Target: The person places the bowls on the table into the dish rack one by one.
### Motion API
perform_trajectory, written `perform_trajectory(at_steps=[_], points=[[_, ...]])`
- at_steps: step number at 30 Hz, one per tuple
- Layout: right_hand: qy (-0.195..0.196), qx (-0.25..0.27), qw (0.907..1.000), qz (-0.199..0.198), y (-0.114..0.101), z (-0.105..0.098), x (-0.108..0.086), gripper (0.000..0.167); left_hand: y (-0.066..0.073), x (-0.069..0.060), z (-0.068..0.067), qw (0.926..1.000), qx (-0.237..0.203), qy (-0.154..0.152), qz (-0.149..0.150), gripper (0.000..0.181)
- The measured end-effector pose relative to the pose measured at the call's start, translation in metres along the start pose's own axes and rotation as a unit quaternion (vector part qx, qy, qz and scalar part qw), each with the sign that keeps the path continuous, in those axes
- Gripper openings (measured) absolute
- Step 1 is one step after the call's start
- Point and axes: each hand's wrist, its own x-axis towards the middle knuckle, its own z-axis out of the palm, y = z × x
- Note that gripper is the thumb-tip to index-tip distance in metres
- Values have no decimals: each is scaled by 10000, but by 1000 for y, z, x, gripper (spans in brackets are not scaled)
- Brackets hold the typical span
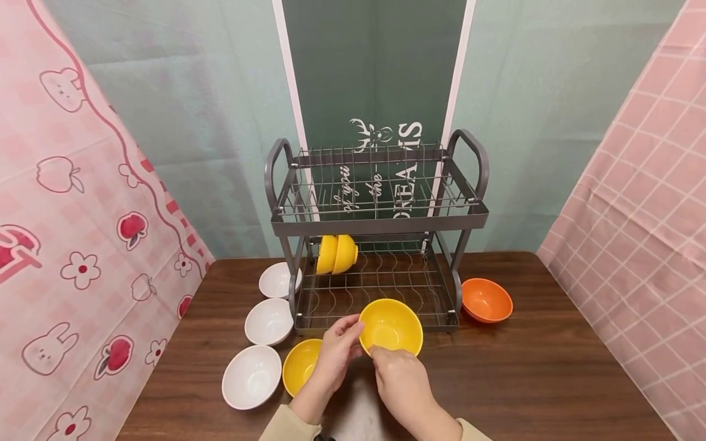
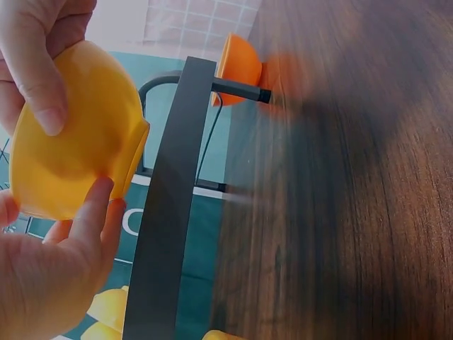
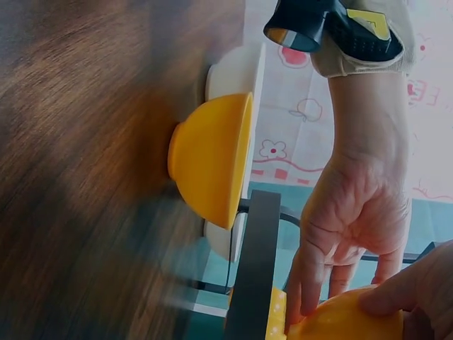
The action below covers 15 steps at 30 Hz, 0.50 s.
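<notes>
Both hands hold a yellow bowl [image 1: 393, 323] above the table, in front of the rack's lower tier. On its left side, my left hand [image 1: 337, 350] has the thumb near the rim and the fingers against the outside. My right hand [image 1: 405, 384] grips the near side; in the left wrist view its thumb presses on the outer wall. Behind the bowl stands a grey two-tier dish rack [image 1: 380, 225]. Two yellow bowls [image 1: 337, 254] lean on edge, nested, at the left of its lower tier. Beside my left forearm, another yellow bowl [image 1: 300, 365] sits upright on the table, partly hidden.
Three white bowls stand in a row left of the rack, the nearest white bowl [image 1: 251, 377] being the largest in view. An orange bowl [image 1: 487, 300] is close to the rack's right side. Fabric backdrops [image 1: 634, 233] border the wooden table [image 1: 529, 380].
</notes>
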Motion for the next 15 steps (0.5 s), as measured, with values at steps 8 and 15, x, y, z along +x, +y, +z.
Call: perform_trajectory(at_steps=[8,15], points=[[82,64,9985,-542,5,2,1,24,-2,1,-2,9997,-227,102,-27,44],[597,307,9939,-873,12,4,6,31,-3,5,-4,9977,-644,200,-77,42]])
